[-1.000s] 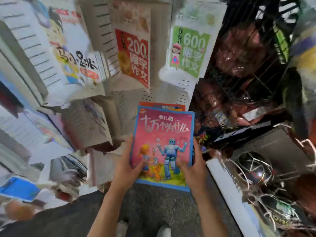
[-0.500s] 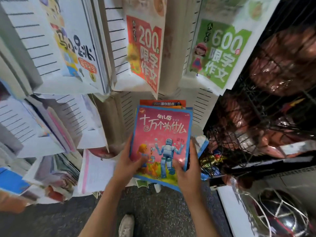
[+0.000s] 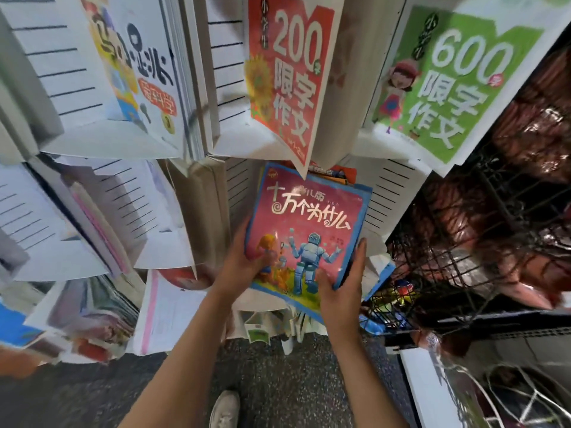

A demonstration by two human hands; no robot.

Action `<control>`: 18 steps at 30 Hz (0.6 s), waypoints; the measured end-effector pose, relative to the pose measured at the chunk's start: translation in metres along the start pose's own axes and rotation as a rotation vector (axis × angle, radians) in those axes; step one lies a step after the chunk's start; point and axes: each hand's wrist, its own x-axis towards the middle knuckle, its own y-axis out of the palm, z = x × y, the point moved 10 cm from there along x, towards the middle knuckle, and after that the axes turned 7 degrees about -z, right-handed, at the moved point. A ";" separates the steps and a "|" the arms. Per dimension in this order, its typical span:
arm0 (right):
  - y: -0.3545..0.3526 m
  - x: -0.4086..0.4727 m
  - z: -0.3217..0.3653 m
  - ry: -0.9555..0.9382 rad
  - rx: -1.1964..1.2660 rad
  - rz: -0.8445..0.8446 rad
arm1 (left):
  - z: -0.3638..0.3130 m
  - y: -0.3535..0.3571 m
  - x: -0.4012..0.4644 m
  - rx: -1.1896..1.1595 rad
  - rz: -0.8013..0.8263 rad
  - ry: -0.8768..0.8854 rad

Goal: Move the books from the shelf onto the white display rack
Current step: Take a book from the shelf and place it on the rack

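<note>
A pink book with a blue border and a robot on its cover [image 3: 309, 223] is held in both hands, with at least one more orange-edged book [image 3: 343, 174] stacked behind it. My left hand [image 3: 247, 261] grips its lower left edge and my right hand [image 3: 343, 285] grips its lower right corner. The stack is tilted and its top sits under a red "200" book [image 3: 287, 72], against a slatted pocket of the white display rack [image 3: 383, 193]. The rack's pockets fill the upper view.
A green "600" book [image 3: 448, 84] stands in the upper right pocket, a cartoon-cover book [image 3: 136, 66] upper left. More books fill the left pockets [image 3: 92, 230]. A black wire basket with wrapped goods [image 3: 482, 230] is at the right. My shoe [image 3: 225, 409] is on dark speckled floor.
The view has closed in on the rack. Both hands have carried the pink book stack up and forward, so its top now sits under the red "200" book.
</note>
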 end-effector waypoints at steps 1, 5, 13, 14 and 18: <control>0.002 0.001 0.000 -0.003 0.008 -0.003 | -0.002 0.000 0.003 0.000 -0.002 0.006; 0.007 0.006 0.004 -0.043 0.008 -0.035 | -0.008 0.003 0.009 0.090 -0.029 0.040; 0.007 0.002 0.008 -0.042 0.068 -0.107 | -0.005 -0.005 -0.025 0.300 -0.304 0.163; 0.008 0.002 0.008 -0.041 0.069 -0.107 | -0.001 -0.007 -0.025 0.212 -0.314 0.104; 0.007 -0.002 0.014 -0.074 0.077 -0.101 | 0.017 -0.002 -0.004 -0.093 -0.228 -0.167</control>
